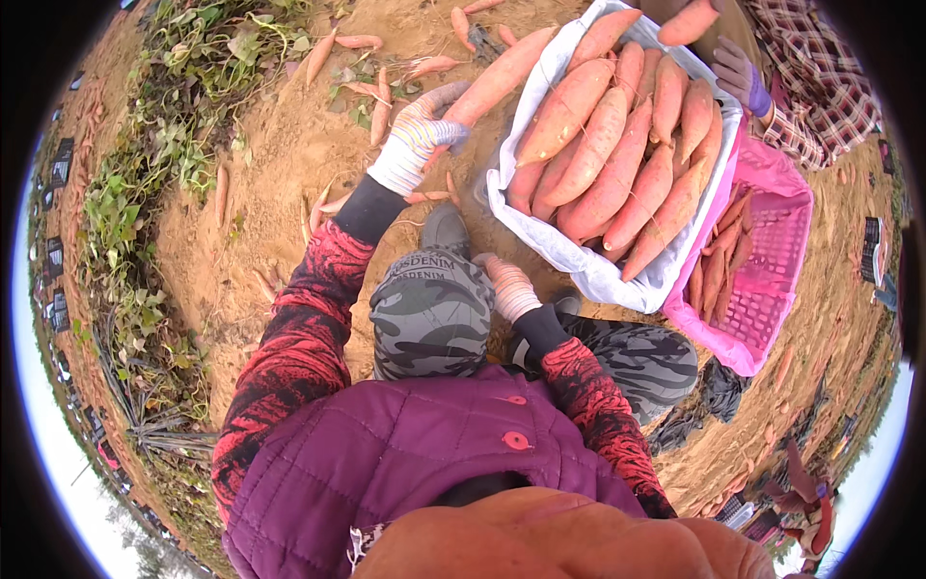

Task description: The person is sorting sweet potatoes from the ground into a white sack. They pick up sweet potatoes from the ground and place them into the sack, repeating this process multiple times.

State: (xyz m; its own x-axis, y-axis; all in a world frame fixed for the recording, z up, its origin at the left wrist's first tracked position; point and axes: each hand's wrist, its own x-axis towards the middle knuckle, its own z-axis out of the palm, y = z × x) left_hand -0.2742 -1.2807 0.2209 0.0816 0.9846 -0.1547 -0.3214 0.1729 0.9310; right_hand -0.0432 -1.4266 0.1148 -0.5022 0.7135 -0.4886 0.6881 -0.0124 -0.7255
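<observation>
My left hand (422, 140), in a white-and-grey striped glove, is closed around the lower end of a long pink sweet potato (503, 75). The sweet potato slants up beside the left wall of a crate (502, 207) lined with white film. Heaped inside that crate are several large sweet potatoes (617, 174). My right hand (508, 288), gloved too, is low beside my bent knee in camouflage trousers (432, 318). Its fingertips point downward and are hidden, so whether it grips anything cannot be seen.
A pink crate (779, 261) with thinner sweet potatoes stands right of the white-lined one. Across from me, another person's purple-gloved hand (741, 75) is by the crate; a sweet potato (689, 21) is near it. Loose roots (381, 106) and leafy vines (145, 203) lie on the soil.
</observation>
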